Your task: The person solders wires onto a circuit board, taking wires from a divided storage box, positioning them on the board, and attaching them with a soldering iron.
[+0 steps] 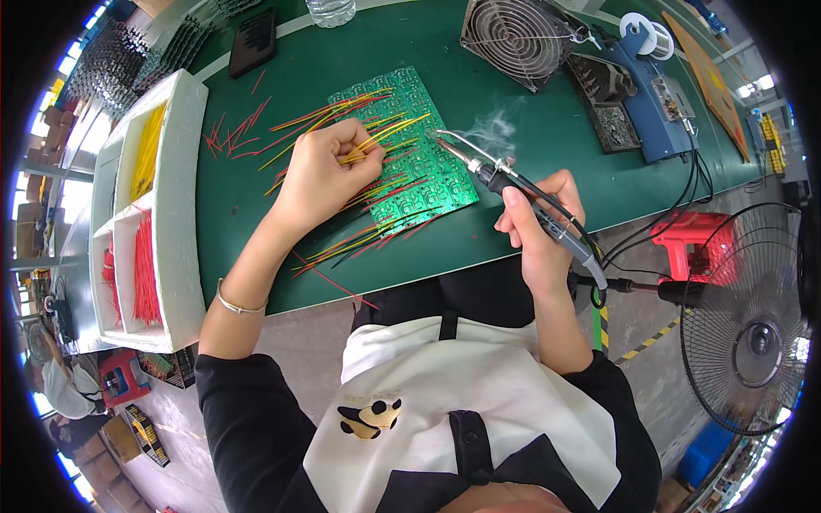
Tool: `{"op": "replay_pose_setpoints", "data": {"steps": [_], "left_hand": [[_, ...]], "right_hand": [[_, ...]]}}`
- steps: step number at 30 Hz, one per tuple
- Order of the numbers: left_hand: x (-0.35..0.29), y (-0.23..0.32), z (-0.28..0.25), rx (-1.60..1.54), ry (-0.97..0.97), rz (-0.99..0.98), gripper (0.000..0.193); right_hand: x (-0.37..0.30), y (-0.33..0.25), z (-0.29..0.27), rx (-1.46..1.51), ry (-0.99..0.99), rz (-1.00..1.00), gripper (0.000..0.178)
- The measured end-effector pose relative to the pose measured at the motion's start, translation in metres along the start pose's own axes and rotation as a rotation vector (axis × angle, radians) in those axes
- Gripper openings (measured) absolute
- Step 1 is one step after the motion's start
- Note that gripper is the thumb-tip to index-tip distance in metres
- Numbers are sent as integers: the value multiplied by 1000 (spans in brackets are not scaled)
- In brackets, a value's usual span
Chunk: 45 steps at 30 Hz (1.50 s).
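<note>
A green circuit board panel point(449, 184) lies on the table with red, yellow and black wires along it. Above its left part, my left hand point(329, 167) is closed in a pinch on a yellow wire point(402, 126), whose far end reaches over the board. My right hand point(543, 222) grips a soldering iron point(487, 175) with a thin metal tube clamped alongside. The iron's tip is at the upper right of the board, close to the wire ends; whether it touches cannot be told. Smoke point(496, 128) drifts up beside it.
A white divided box point(184, 214) with yellow and red wires stands at left, near loose red wires point(239, 132). At back right are a square fan point(517, 38), a blue soldering station point(654, 103) and a dark iron stand point(603, 103). A round fan point(753, 342) stands right.
</note>
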State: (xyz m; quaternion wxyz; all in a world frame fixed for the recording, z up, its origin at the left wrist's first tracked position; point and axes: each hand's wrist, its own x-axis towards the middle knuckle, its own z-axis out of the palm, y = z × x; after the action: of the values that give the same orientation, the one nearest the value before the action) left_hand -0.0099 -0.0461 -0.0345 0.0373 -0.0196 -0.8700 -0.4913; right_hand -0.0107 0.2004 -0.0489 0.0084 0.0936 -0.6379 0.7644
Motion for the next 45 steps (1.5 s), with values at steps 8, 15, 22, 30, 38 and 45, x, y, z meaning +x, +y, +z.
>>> {"op": "replay_pose_setpoints", "data": {"steps": [8,15,22,30,38,45], "left_hand": [[0,-1,0,3,3,8,17],[0,-1,0,33,26,19,16],[-1,1,2,62,61,41,17],[-2,3,2,85,65,61,18],[-2,7,3,132,85,70,17],[-5,11,-11,474,210,317,15]], "right_hand": [[0,-3,3,-47,-24,6,26],[0,-3,4,-68,-39,24,26],[-2,0,4,-155,-64,-70,25],[-1,3,-3,41,17,-43,24],[4,-1,-4,145,84,-66,21],[16,-3,-15,97,176,-128,19]]}}
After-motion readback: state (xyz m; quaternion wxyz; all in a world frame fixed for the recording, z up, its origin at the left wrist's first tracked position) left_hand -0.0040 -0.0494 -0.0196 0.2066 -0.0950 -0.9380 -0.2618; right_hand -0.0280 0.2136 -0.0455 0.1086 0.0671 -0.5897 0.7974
